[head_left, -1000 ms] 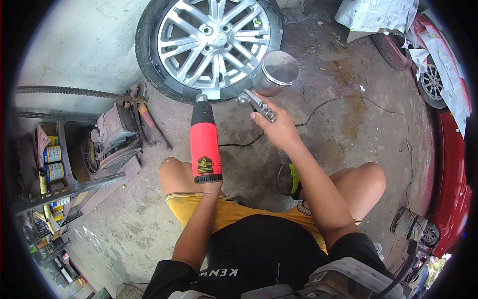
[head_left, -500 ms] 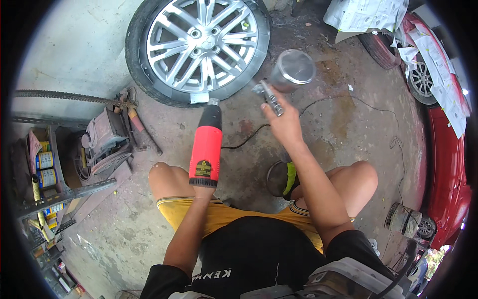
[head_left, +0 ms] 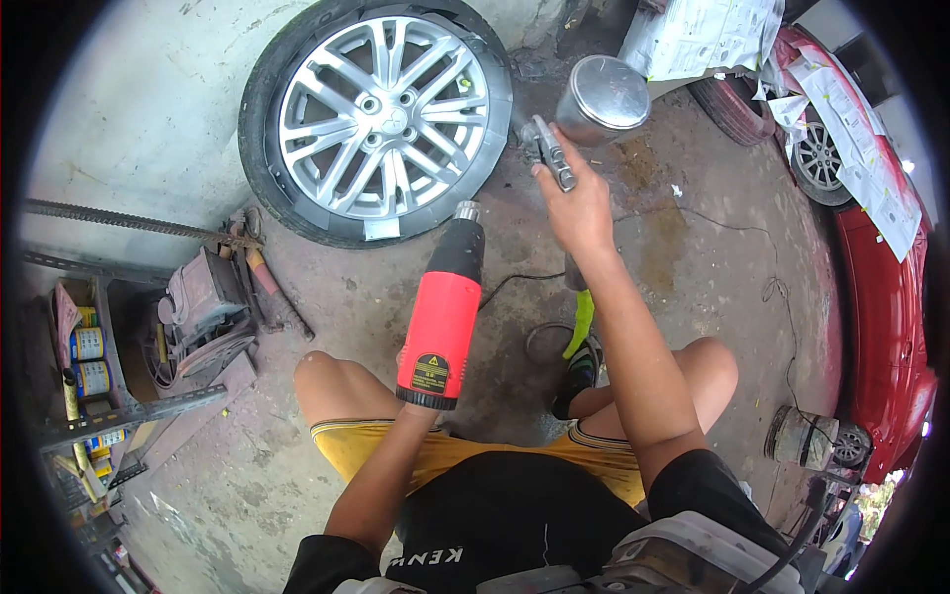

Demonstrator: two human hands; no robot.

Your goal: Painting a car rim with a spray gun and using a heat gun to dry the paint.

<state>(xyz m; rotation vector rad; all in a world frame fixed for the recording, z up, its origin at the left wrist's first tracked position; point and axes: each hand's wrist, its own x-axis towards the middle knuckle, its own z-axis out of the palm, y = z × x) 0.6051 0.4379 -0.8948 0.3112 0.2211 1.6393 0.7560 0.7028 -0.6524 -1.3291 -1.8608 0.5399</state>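
My left hand (head_left: 418,414), mostly hidden behind a red and black heat gun (head_left: 438,327), grips it with the nozzle pointing up toward the wheel. My right hand (head_left: 579,208) is closed on a silver spray gun (head_left: 554,158) that has a lidded metal cup (head_left: 609,94) at its upper right. Beyond both hands an alloy wheel (head_left: 391,119) lies face up, its tyre (head_left: 265,134) partly covered with grey masking and a white tag (head_left: 381,228). Below the spray gun a bright green strip (head_left: 581,322) hangs near my foot.
A metal shelf (head_left: 129,401) with cans and tools (head_left: 203,297) stands left by a pale wall (head_left: 129,119). A red car (head_left: 881,327) with paper masking (head_left: 861,148) is right, near a spare tyre (head_left: 732,114) and a bucket (head_left: 797,436). A cord (head_left: 520,277) crosses the floor.
The heat gun has moved right and a little down. My right hand with the spray gun has risen and shifted right. The wheel and surroundings sit farther left in the view.
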